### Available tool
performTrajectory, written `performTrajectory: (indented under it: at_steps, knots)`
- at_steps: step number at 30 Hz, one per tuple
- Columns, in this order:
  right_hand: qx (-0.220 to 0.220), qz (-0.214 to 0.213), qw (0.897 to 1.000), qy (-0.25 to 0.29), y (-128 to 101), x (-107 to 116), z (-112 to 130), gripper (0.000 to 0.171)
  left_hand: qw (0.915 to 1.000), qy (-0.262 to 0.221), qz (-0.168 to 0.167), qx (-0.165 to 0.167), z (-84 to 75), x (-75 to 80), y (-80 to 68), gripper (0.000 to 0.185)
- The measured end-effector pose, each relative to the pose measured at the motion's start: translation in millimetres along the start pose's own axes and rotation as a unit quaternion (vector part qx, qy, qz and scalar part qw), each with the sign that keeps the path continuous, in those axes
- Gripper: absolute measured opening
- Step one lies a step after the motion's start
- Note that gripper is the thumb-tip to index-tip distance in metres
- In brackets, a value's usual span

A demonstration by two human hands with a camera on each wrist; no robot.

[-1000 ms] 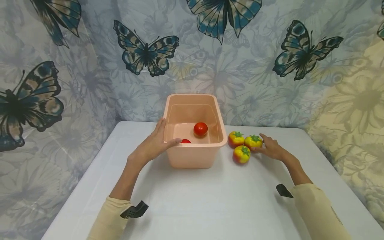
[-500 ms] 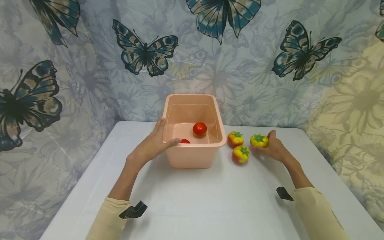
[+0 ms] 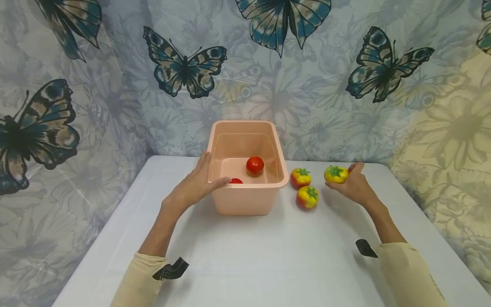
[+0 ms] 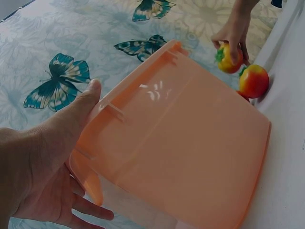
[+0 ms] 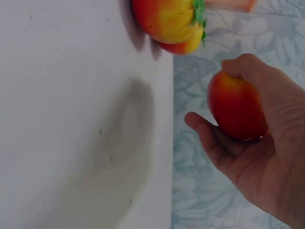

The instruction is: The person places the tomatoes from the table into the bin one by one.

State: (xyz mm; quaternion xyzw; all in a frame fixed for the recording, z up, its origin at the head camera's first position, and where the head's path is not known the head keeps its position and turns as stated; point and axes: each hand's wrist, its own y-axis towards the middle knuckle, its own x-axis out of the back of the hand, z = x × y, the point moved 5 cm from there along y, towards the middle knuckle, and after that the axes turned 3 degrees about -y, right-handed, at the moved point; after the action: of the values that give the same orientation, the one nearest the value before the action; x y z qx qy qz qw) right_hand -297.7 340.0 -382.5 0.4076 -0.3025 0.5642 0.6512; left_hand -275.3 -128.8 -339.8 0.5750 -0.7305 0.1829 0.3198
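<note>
**Two tomatoes in the tub, three outside, one of those in hand**

Nearest me, the white table (image 3: 245, 256) and both sleeves. I log only what the head and wrist views give.

Left hand (image 3: 195, 185): clamped on the near left corner of the peach tub (image 3: 247, 200), thumb hooked over the rim, fingers along the outer wall. The left wrist view confirms the grip; the tub sits flat on the table.

Right hand (image 3: 354, 185): curled round a yellow-red tomato (image 3: 336, 174), held off the table to the right of the tub. The right wrist view shows thumb and fingers cupping it, with a shadow on the tabletop beneath.

Middle ground: two more yellow-red tomatoes lie on the table just right of the tub, the near tomato (image 3: 307, 197) and the far tomato (image 3: 300, 178), close together, apart from the hand.

Inside the tub: one red tomato (image 3: 255, 165) on the floor in plain sight, a second red tomato (image 3: 235, 181) half hidden behind the near wall.

My reading: the loading is under way, perhaps two fifths done. The held one has yet to cross to the tub; two wait.

Farthest: butterfly curtain (image 3: 184, 68) behind the table.
</note>
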Motion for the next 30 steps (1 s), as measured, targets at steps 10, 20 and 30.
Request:
performTrajectory:
  at_steps: [10,20,30]
  knots:
    - [0.014,-0.033,0.999,-0.032,-4.3,16.1,29.6,0.085,1.0,-0.003,-0.002,-0.006,0.0,-0.6,1.2,0.104]
    - [0.009,-0.048,0.999,0.002,-7.0,24.8,65.8,0.081,1.0,-0.002,-0.001,-0.003,2.4,-0.8,0.9,0.105]
    - [0.031,-0.033,0.997,0.059,-10.0,24.2,106.3,0.071,1.0,-0.005,-0.002,-0.005,2.2,-0.3,2.1,0.105]
